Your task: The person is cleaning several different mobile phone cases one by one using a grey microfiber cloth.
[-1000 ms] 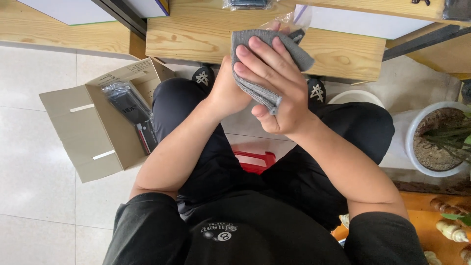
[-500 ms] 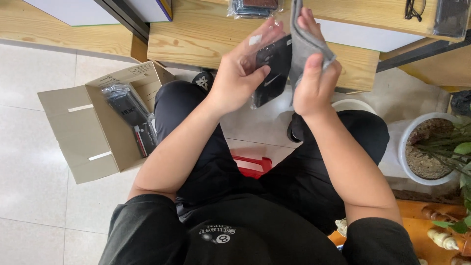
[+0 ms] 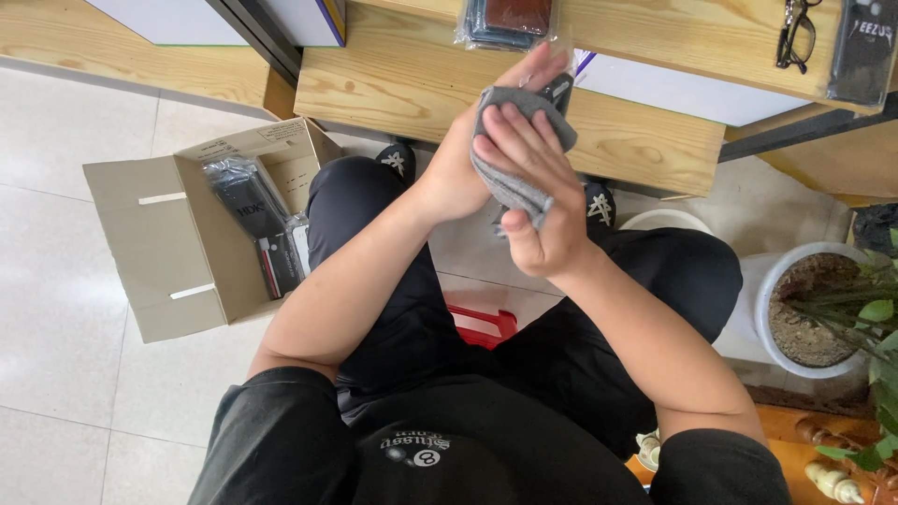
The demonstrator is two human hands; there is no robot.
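Observation:
My left hand (image 3: 460,168) is raised in front of me and holds a dark flat item (image 3: 558,92) in clear wrap; only its top corner shows past my fingers. My right hand (image 3: 535,192) presses a folded grey cloth (image 3: 510,182) flat against that item, palm over it, fingers spread upward. Both hands meet above my knees, in front of a pale wooden bench (image 3: 393,79).
An open cardboard box (image 3: 168,252) with wrapped dark packs (image 3: 251,213) stands on the tiled floor at my left. On the bench lie a bagged dark pack (image 3: 510,19), glasses (image 3: 795,33) and white sheets (image 3: 692,89). A white plant pot (image 3: 804,309) stands at my right; a red stool (image 3: 482,325) under me.
Half a second ago my hands were apart, with the cloth lifted off the dark item. Now my right hand has brought the cloth back down flat onto it.

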